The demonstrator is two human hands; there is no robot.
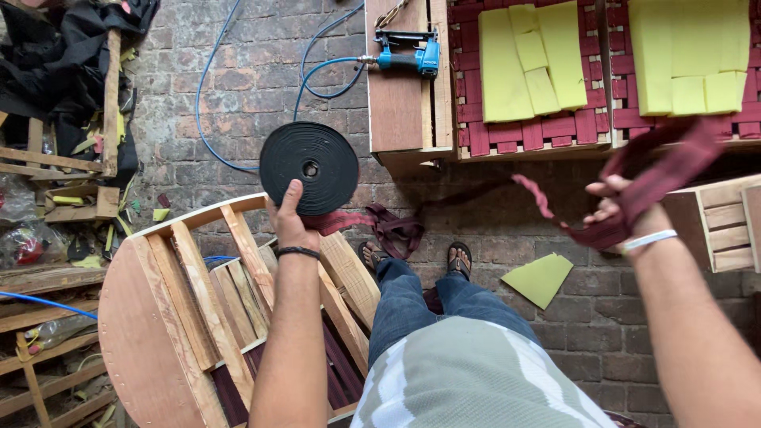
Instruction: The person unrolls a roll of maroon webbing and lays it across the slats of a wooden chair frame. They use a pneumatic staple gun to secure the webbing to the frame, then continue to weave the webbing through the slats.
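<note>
Head view looks down on the left hand [290,224], closed with thumb up around the lower edge of a black roll of webbing [309,167], held upright above a round-ended wooden frame [182,309]. The right hand [626,215] is curled tight on a maroon strap [662,176], which trails left in the air and down to the brick floor [507,230]. A blue staple gun [408,52] lies on a board beyond.
</note>
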